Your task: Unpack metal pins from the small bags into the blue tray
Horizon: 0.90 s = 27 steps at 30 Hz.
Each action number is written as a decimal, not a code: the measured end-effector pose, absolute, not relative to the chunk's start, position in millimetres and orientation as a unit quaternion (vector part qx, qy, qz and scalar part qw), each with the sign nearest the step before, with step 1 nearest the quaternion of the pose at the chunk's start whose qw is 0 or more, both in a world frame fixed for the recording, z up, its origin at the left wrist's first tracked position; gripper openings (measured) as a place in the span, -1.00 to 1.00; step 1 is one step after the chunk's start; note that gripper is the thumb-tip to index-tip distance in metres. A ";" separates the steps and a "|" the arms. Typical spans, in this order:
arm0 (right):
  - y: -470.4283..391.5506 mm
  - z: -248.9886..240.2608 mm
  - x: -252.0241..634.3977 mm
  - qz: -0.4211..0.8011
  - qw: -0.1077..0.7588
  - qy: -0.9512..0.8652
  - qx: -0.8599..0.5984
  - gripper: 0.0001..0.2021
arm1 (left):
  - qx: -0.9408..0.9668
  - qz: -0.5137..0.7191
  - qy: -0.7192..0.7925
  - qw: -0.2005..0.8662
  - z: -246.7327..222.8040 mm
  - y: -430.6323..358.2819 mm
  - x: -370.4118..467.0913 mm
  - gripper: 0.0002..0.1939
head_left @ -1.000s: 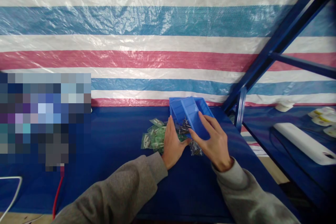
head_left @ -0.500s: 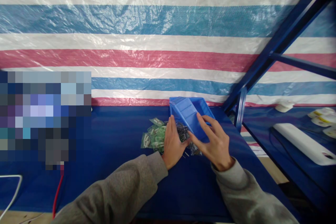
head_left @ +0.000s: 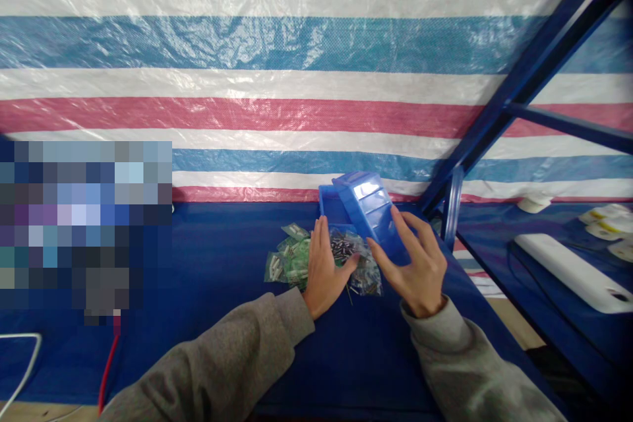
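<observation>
In the head view my right hand (head_left: 415, 267) grips a blue plastic bin (head_left: 370, 201) by its near side, thumb and fingers on its edge. The bin is tilted, its ribbed outer face toward me. Behind and left of it, a second blue bin (head_left: 332, 206) is partly hidden. My left hand (head_left: 326, 273) lies open with fingers extended, its edge against a pile of small parts. Dark screws (head_left: 342, 247) with clear bags (head_left: 370, 277) sit right of that hand. Small green-tinted bags (head_left: 295, 257) with pale pieces lie to its left.
A striped plastic sheet (head_left: 297, 39) hangs behind the blue table (head_left: 208, 264). Blue metal frame bars (head_left: 494, 119) rise at the right. Beyond them are a long white device (head_left: 568, 270) and white rolls (head_left: 606, 217). A red cable (head_left: 109, 362) runs down at left, near a blurred-out area.
My right hand has lifted the tilted bin up and to the right, uncovering more of the dark screws and the second bin. My left hand has hardly moved.
</observation>
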State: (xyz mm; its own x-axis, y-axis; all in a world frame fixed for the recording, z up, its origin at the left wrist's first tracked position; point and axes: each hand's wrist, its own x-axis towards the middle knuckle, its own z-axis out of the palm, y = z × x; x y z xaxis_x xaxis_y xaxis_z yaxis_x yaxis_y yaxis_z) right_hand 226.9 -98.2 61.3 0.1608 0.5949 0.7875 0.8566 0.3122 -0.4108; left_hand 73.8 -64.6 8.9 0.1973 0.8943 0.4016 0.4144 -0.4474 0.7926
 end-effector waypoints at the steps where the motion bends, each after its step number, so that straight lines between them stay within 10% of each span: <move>1: -97.6 63.8 226.5 -0.116 0.516 -0.623 -0.577 -0.41 | 0.714 0.458 0.453 0.274 11.3 -64.2 73.2 -0.21; 15: -48.2 65.8 215.5 0.322 0.571 -0.554 -0.513 -0.40 | 0.705 0.420 0.504 0.269 71.3 -11.4 27.5 -0.78; 27: -54.2 69.5 218.2 0.259 0.465 -0.684 -0.500 -0.67 | 0.704 0.186 0.685 0.026 77.7 52.9 -34.0 -0.70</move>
State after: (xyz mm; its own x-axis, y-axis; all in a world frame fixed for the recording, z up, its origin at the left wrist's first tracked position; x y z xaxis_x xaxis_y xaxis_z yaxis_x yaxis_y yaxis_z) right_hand 218.2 -54.2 69.5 -0.0688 0.9240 0.3762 0.4423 0.3663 -0.8187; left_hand -34.0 52.9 77.7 -0.0070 0.9743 0.2251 0.9547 -0.0605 0.2915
